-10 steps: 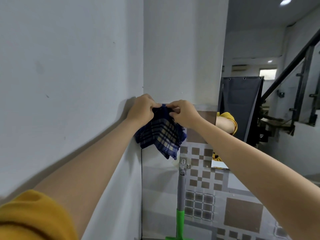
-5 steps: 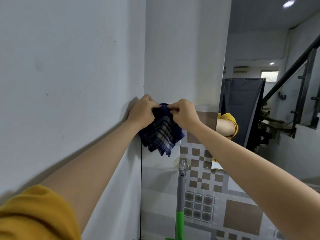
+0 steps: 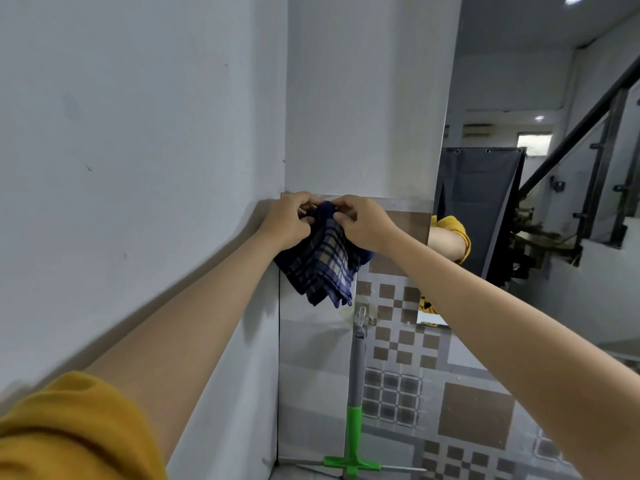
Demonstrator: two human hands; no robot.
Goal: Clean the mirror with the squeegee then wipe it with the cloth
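A dark blue plaid cloth (image 3: 322,268) hangs folded in front of the wall corner. Both hands pinch its top edge: my left hand (image 3: 291,220) on the left side, my right hand (image 3: 363,223) on the right, fingers almost touching. The squeegee (image 3: 355,393), with a grey and green handle and a green T-shaped head, stands upright below the cloth against the tiled panel; no hand touches it. The mirror (image 3: 502,98) begins just right of my right hand and shows a reflected arm in a yellow sleeve.
A plain white wall (image 3: 138,168) runs close along my left arm. Brown and grey patterned tiles (image 3: 474,417) cover the lower right. A dark hanging sheet (image 3: 478,202) and a stair railing (image 3: 588,133) show on the right.
My hands have drawn closer together at the top of the cloth, and the cloth hangs narrower and more bunched. The squeegee has not moved.
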